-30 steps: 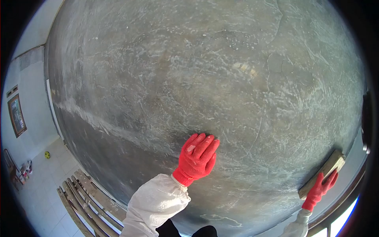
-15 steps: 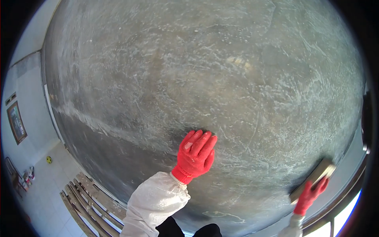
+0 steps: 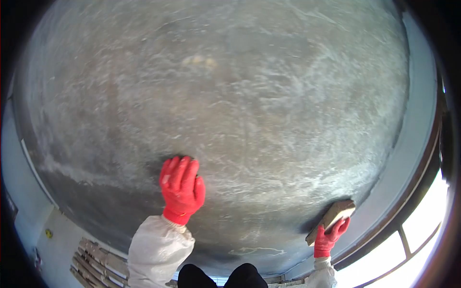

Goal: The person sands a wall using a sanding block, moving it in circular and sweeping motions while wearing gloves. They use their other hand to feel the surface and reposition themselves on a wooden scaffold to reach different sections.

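Note:
My left hand, in a red work glove with pale smears, leans against the grey plastered wall. Its fingers lie stretched on the surface and hold nothing that I can see. Lower right, my right hand, also in a red glove, grips a plastering float. This long, brownish rectangular block is tilted against the wall near its right edge. The palm side of each glove is hidden. Rough whitish streaks mark the wall around both hands.
Wooden slats of a platform or bench are at lower left. Two dark knees show at the bottom. A pale border and a bright window lie to the right. A yellow ball rests on the floor far left.
The view has swung right, so both hands appear further left and more window shows. My right hand still holds the float at the wall; my left hand stays on the wall.

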`<state>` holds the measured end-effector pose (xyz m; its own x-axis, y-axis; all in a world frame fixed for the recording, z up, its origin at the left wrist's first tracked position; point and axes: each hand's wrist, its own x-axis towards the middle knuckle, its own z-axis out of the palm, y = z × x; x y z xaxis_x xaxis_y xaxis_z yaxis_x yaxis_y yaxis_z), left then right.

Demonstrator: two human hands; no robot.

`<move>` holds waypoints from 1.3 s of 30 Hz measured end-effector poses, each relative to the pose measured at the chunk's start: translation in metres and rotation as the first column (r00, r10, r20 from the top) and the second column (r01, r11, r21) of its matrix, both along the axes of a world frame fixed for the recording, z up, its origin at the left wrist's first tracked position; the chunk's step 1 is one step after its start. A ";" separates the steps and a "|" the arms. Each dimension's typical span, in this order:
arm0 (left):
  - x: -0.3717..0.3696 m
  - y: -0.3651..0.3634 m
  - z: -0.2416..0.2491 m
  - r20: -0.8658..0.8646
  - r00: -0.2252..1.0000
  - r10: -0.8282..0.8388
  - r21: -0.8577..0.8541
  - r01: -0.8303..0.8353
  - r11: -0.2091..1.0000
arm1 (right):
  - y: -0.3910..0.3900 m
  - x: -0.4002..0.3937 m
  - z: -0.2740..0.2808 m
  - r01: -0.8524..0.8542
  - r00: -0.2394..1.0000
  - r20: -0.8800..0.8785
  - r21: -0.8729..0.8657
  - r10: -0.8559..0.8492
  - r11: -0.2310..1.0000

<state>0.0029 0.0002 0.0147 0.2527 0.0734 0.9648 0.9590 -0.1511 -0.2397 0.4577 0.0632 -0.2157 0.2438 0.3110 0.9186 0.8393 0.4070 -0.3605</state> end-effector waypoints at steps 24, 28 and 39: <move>-0.006 0.001 -0.019 -0.007 0.967 0.255 -0.020 -0.255 0.967 | 0.017 0.050 0.117 0.009 0.992 0.122 0.166 -0.030 0.986; -0.009 0.000 -0.022 -0.008 0.956 0.293 -0.011 -0.293 0.956 | 0.036 0.079 0.254 -0.021 0.999 0.032 0.251 0.013 0.968; -0.005 0.000 -0.019 -0.001 0.954 0.300 -0.003 -0.300 0.954 | -0.003 0.029 -0.030 0.000 1.000 0.007 -0.048 0.000 0.999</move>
